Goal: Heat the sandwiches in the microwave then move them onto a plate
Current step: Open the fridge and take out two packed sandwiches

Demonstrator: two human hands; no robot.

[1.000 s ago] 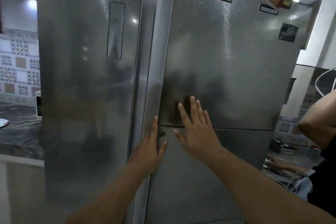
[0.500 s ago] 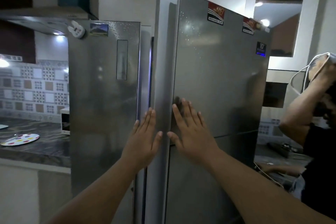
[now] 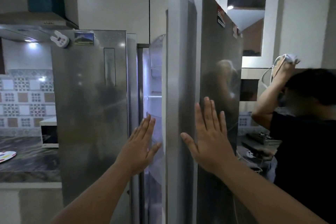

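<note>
Right hand [image 3: 209,140]: fingers straight, palm flat on the fridge's right door [image 3: 216,78].
Left hand [image 3: 141,146]: fingers spread, holding nothing, before the lit gap.
Microwave [image 3: 49,132]: white, on the counter [image 3: 29,162] left of the fridge.
Plate [image 3: 6,156]: near the counter's edge.
Sandwiches: not visible.

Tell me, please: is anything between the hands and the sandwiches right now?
No sandwiches are in view. The right fridge door stands only partly open, with the right hand flat on its front and the left hand open before the lit gap. The door blocks most of the inside.
</note>
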